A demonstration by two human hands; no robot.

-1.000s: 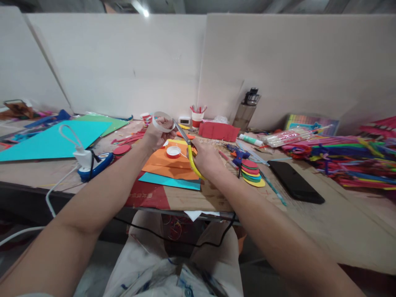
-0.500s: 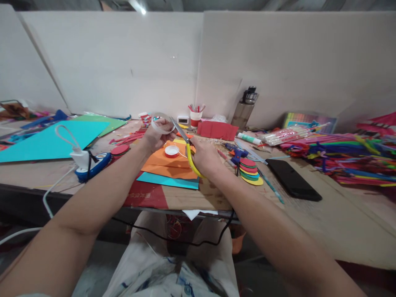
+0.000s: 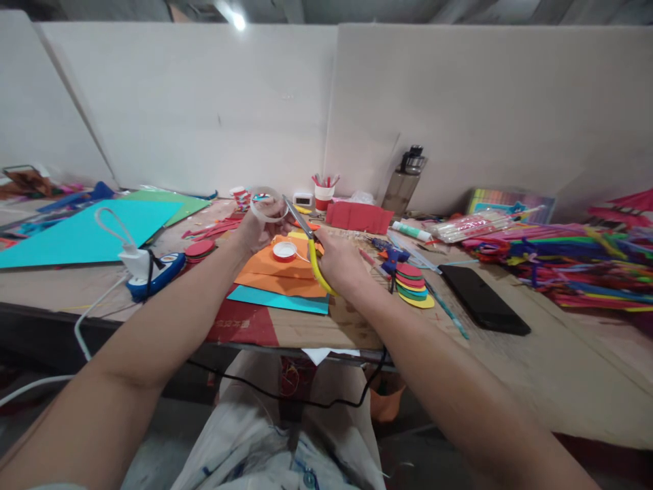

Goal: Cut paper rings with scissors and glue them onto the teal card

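My left hand (image 3: 259, 230) is raised over the table and grips a thin white ring (image 3: 269, 205), which looks like a loop of paper or tape. In my right hand (image 3: 337, 257) is a pair of scissors with yellow handles (image 3: 317, 269). The blades point up and left, their tips close to the ring and my left fingertips. Whether they touch the ring I cannot tell. Beneath both hands lie orange paper sheets (image 3: 275, 278) with a turquoise sheet (image 3: 280, 299) under them. A shallow red-rimmed white cup piece (image 3: 284, 251) rests on the orange paper.
Right of my hands are stacked coloured discs (image 3: 414, 286), a blue glue gun (image 3: 394, 258), a black phone (image 3: 484, 299) and pipe cleaners (image 3: 571, 255). A bottle (image 3: 403, 182) stands behind. On the left are a blue power strip (image 3: 156, 275) and a large turquoise sheet (image 3: 92, 235).
Both hands hold the same things in nearly the same place. The view has shifted slightly, and the ring is turned a little differently near the scissor tips.
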